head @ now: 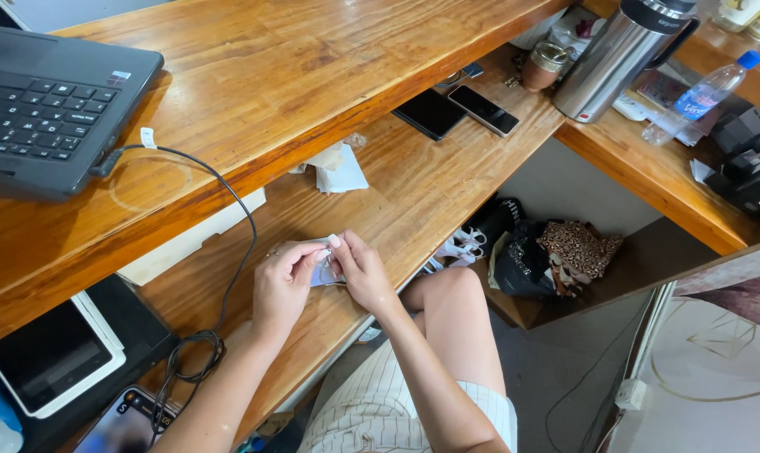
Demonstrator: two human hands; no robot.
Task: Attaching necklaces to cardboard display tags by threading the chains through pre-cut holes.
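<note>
1. A small pale, whitish-blue crumpled packet (323, 270) was held between both hands just above the lower wooden shelf (413, 201) of the desk; what it was made of could not be told.
2. The left hand (281, 283) was closed on the packet's left side, its fingers curled round the top edge; the right hand (361, 270) was pinched on the right side, thumb and forefinger pressed against it.
3. A black cable (233, 210) was draped down from the upper level, just left of the left hand; it was gathered in a loose coil near the left forearm.
4. A crumpled white paper tissue (338, 168) was seen lying on the same shelf, beyond the hands; two dark flat phones (455, 109) were laid side by side further on.
5. A black laptop (49, 109) was set on the upper wooden counter (271, 75), well apart from the hands; a white-framed tablet (53, 356) was placed below it at the left.
6. A tall steel flask with a black lid (619, 54) and a clear plastic bottle with a blue cap (703, 96) were stood on the right-hand counter.
</note>
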